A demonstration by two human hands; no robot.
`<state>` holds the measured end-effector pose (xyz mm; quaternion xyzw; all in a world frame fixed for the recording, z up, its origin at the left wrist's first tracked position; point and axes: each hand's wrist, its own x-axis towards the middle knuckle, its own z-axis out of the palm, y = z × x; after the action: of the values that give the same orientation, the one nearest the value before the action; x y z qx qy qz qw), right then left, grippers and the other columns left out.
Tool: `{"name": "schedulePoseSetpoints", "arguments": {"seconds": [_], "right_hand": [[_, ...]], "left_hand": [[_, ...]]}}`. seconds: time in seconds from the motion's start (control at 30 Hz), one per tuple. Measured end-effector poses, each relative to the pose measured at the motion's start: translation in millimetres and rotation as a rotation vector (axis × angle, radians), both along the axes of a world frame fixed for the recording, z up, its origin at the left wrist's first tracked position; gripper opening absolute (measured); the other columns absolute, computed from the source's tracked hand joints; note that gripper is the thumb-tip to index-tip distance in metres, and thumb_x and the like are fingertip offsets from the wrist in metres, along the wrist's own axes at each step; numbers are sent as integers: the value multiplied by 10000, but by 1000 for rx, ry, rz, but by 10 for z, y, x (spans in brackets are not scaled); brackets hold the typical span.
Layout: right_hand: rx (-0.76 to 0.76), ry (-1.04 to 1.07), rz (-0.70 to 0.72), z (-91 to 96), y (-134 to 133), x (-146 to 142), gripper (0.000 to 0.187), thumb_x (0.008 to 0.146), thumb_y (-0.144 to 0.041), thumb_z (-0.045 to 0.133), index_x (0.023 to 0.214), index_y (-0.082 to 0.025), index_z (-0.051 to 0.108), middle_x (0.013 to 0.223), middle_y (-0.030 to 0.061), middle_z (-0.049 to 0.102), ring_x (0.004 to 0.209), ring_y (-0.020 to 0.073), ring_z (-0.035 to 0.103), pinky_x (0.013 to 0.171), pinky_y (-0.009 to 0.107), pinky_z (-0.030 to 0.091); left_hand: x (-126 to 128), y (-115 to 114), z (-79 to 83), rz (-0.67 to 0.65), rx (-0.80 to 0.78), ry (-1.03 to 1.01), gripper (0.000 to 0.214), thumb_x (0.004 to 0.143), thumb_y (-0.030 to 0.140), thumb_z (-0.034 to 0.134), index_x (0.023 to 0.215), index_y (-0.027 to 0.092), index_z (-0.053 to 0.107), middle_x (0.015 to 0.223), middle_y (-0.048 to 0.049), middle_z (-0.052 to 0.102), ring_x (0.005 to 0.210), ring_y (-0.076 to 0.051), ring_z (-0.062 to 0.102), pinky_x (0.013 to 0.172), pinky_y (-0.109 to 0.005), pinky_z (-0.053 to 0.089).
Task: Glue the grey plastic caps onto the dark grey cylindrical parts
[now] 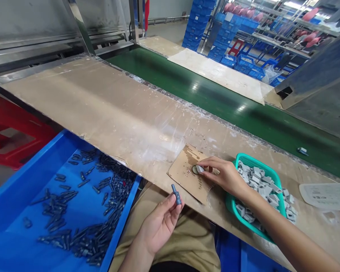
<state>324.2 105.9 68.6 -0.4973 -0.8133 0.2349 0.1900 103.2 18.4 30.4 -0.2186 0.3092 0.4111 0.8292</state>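
Note:
My left hand point(160, 223) is closed on a small dark grey metal pin point(176, 194), pinched upright between thumb and fingertips, just below the bench edge. My right hand point(225, 174) rests on a piece of brown cardboard point(184, 174) on the bench. Its fingers pinch a small white plastic block point(200, 169) against a dark round spot on the cardboard. Right beside that hand stands a green basket point(255, 160) filled with several more white blocks point(257, 182).
A blue tray point(22, 181) with several grey pins point(102, 189) sits at lower left. The worn beige bench point(102, 102) runs diagonally, with a green conveyor belt point(215, 98) behind it carrying one small part point(302, 151). A clear bag point(325, 195) lies at right. Blue crates point(198, 22) are stacked beyond.

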Motion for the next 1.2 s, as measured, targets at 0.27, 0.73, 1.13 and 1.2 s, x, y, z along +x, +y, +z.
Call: {"name": "schedulePoseSetpoints", "arguments": {"seconds": [0.27, 0.73, 1.13, 1.2], "right_hand": [[-6, 7, -1, -28, 4, -2, 231, 819, -305, 583, 1018, -219, 666, 979, 78, 664, 646, 152, 578, 611, 292, 498], [-55, 364, -37, 557, -394, -148, 259, 739, -215, 693, 992, -232, 643, 950, 63, 685, 860, 208, 637, 746, 322, 520], [-8, 294, 38, 622, -592, -146, 314, 729, -141, 696, 1020, -234, 623, 919, 35, 694, 821, 169, 651, 709, 266, 513], [-10, 301, 36, 625, -601, -130, 307, 736, -141, 691, 1021, -236, 626, 911, 31, 696, 814, 165, 652, 708, 266, 508]], "left_hand": [[10, -5, -1, -21, 34, 1, 189, 840, -11, 471, 809, 12, 656, 820, -117, 649, 751, -144, 639, 636, -146, 547], [209, 122, 228, -125, 236, -14, 134, 826, 33, 540, 772, 25, 663, 743, -93, 657, 684, -129, 643, 618, -130, 542], [353, 123, 337, -188, 409, -83, 199, 671, 114, 754, 842, 49, 675, 806, -92, 672, 684, -113, 637, 636, -104, 530], [358, 127, 362, -204, 411, -38, 239, 610, 130, 799, 806, 60, 682, 783, -90, 673, 673, -120, 637, 618, -104, 531]]}}
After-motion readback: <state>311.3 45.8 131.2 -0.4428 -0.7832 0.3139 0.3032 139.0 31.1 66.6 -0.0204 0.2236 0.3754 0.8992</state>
